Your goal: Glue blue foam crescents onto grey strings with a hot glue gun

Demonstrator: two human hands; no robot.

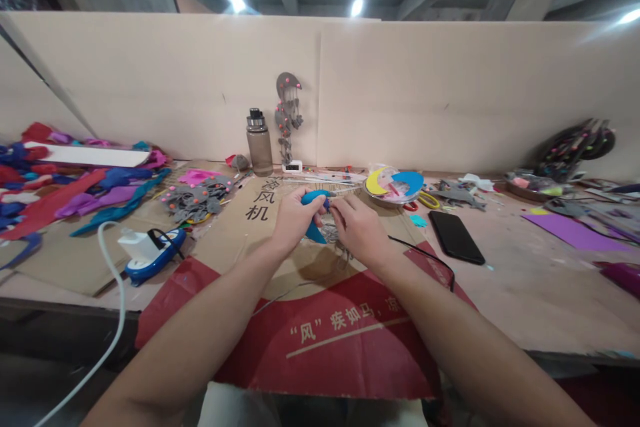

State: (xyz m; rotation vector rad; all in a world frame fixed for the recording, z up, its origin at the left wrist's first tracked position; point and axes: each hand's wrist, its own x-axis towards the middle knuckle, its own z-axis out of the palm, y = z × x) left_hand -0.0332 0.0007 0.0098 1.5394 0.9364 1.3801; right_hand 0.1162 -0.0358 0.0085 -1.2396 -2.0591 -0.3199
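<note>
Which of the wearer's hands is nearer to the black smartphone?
The right hand. It is left of the black smartphone in the view, not touching it; the left hand, holding a blue piece, is farther left, beyond the right.

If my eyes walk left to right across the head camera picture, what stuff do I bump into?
White strip → pile of gray pieces → water bottle → left hand → right hand → black phone → purple sheet.
</note>
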